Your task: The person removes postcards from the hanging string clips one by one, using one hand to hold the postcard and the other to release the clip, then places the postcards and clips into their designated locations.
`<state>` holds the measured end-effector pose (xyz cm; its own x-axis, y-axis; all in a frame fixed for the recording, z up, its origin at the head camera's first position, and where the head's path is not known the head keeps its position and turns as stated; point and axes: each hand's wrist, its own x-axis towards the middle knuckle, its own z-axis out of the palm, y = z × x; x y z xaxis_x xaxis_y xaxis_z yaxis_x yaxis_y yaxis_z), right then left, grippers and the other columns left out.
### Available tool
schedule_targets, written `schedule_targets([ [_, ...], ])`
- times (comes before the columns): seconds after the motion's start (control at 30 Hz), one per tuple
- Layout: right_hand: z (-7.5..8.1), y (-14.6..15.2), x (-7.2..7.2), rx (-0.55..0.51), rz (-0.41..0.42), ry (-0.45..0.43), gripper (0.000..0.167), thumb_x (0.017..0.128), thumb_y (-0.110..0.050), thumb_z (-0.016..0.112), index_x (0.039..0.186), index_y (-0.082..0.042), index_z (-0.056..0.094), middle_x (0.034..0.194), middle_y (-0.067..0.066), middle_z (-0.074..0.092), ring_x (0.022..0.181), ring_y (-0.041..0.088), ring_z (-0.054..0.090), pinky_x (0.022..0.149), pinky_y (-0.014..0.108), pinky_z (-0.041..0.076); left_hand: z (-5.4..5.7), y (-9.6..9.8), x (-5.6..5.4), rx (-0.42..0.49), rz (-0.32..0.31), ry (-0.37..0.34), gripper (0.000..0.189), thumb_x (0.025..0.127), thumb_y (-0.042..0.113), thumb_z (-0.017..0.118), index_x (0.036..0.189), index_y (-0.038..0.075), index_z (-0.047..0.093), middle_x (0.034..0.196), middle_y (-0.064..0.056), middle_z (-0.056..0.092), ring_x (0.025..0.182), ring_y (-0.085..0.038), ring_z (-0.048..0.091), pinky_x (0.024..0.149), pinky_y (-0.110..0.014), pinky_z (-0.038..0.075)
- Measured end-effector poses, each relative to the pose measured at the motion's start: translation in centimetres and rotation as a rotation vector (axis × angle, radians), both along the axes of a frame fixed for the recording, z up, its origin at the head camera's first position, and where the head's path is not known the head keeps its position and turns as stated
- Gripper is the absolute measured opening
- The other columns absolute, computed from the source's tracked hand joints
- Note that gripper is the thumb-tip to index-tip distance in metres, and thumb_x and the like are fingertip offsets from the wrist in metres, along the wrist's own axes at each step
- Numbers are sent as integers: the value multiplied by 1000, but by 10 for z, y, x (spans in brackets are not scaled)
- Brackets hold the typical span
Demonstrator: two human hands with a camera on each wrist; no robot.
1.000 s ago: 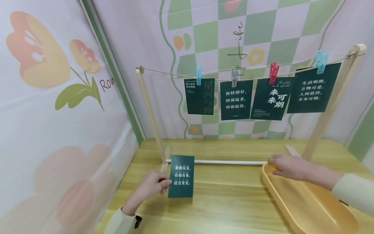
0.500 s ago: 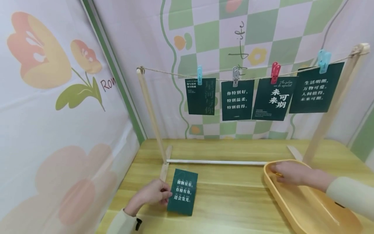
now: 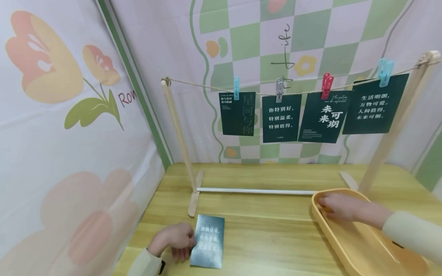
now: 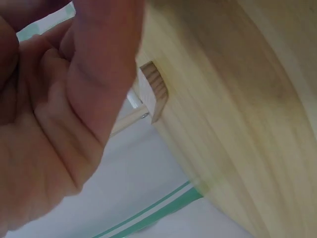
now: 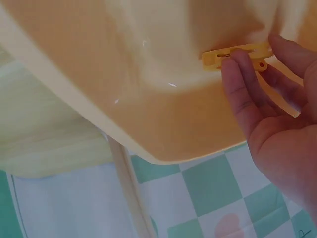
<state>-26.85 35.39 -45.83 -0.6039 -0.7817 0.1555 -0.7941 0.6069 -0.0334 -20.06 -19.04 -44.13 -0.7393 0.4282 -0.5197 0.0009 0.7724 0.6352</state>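
My left hand (image 3: 179, 239) pinches a dark green card (image 3: 208, 241) with white writing by its left edge, low over the front of the table. Light glares off the card, and in the left wrist view the curled fingers (image 4: 104, 59) hide it. Inside the far end of a yellow-orange tray (image 3: 345, 251), my right hand (image 3: 340, 207) reaches down. The right wrist view has its thumb and fingers around a yellow clothespin (image 5: 235, 55) close to the tray's bottom.
A twine line (image 3: 200, 85) runs between two wooden posts (image 3: 179, 138), joined by a white rod (image 3: 255, 191) low down. Several green cards hang from it on blue, grey (image 3: 279, 90) and red (image 3: 327, 86) clothespins. A patterned cloth (image 3: 241, 42) covers the walls behind.
My left hand has lowered the card toward the front of the table, and the card has tilted into the glare. My right hand has gone from the tray's far rim down inside it.
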Motion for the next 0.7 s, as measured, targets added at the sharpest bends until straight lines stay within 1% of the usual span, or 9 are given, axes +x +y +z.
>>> schedule_targets([
  [0.1,-4,3,3,1,-17,-10,32,70,-4,75,71,-20,47,65,-17,33,58,-4,30,51,19,28,-1,-1,0,-48,16,-36,22,97,10,57,76,5,62,62,-12,68,48,-18,62,38,-29,49],
  [0.3,-9,4,6,-12,-58,-32,32,71,-6,75,71,-20,46,67,-16,33,60,-3,30,53,20,27,-3,0,1,-102,10,-28,22,96,12,58,75,6,61,60,-11,67,46,-16,61,38,-29,49],
  [0.4,-6,3,7,-4,-73,-62,27,71,-8,74,73,-19,49,68,-14,37,61,-1,33,53,21,30,-4,2,1,-150,18,-32,23,95,14,59,73,7,61,58,-10,67,43,-14,59,38,-28,49],
  [0.5,3,0,7,53,-100,-124,22,73,-11,74,79,-16,53,70,-12,41,62,0,37,54,22,34,-5,4,1,-193,28,-34,24,95,15,61,73,7,61,58,-10,67,42,-12,57,38,-26,49],
  [0.57,13,-5,5,103,-106,-142,20,75,-13,73,82,-15,54,69,-12,43,61,1,39,54,23,37,-5,6,0,-215,31,-35,24,94,16,62,72,7,61,59,-10,67,42,-12,56,39,-25,48],
  [0.6,19,-8,5,129,-123,-168,19,76,-14,73,84,-14,55,69,-12,44,61,1,40,55,24,37,-5,6,0,-222,32,-36,23,94,16,62,72,7,61,59,-9,67,42,-12,56,38,-25,48],
  [0.7,40,-18,5,189,-193,-249,18,80,-18,71,78,-15,54,64,-11,43,57,4,39,53,24,35,-5,7,-1,-241,30,-41,23,94,15,61,73,8,61,59,-9,67,43,-12,55,38,-23,45],
])
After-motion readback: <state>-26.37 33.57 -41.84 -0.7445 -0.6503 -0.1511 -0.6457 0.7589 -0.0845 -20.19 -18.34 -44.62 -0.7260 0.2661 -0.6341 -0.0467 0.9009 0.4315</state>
